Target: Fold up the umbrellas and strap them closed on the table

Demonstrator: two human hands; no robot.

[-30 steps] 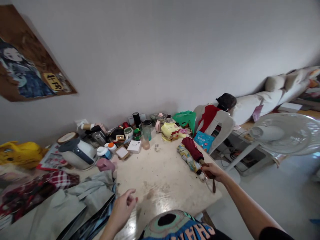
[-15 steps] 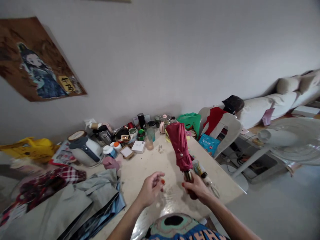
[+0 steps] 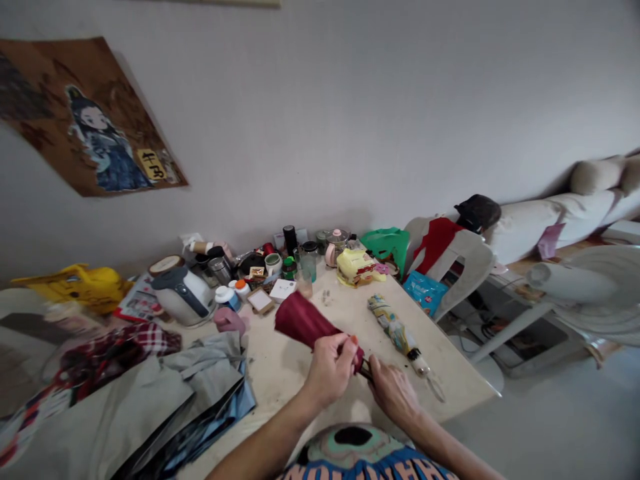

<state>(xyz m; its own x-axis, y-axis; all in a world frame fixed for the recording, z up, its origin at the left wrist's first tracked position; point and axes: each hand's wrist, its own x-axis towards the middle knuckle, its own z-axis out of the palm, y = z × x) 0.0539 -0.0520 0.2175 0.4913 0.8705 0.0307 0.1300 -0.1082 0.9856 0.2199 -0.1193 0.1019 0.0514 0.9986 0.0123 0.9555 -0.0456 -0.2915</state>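
A folded dark red umbrella (image 3: 307, 321) slants over the table, its canopy end pointing to the upper left. My right hand (image 3: 393, 389) is wrapped round its handle, most of which the fingers hide. My left hand (image 3: 334, 367) is closed on the canopy near the handle end, thumb and fingers pinched together on the cloth. To the right lies a second folded umbrella (image 3: 397, 330), pale with a yellow and blue pattern, a white handle and a wrist loop; neither hand touches it.
Along the wall stand an electric kettle (image 3: 183, 295), bottles, cups and a green bag (image 3: 387, 247). Grey cloth (image 3: 150, 393) covers the table's left side. A yellow packet (image 3: 357, 269) lies at the back. Right of the table are a white chair (image 3: 467, 267) and a fan (image 3: 575, 287).
The red umbrella has tipped from nearly upright to slanting left and lower. My left hand, apart and loosely open before, has moved right and closed on its canopy. The view has shifted slightly left.
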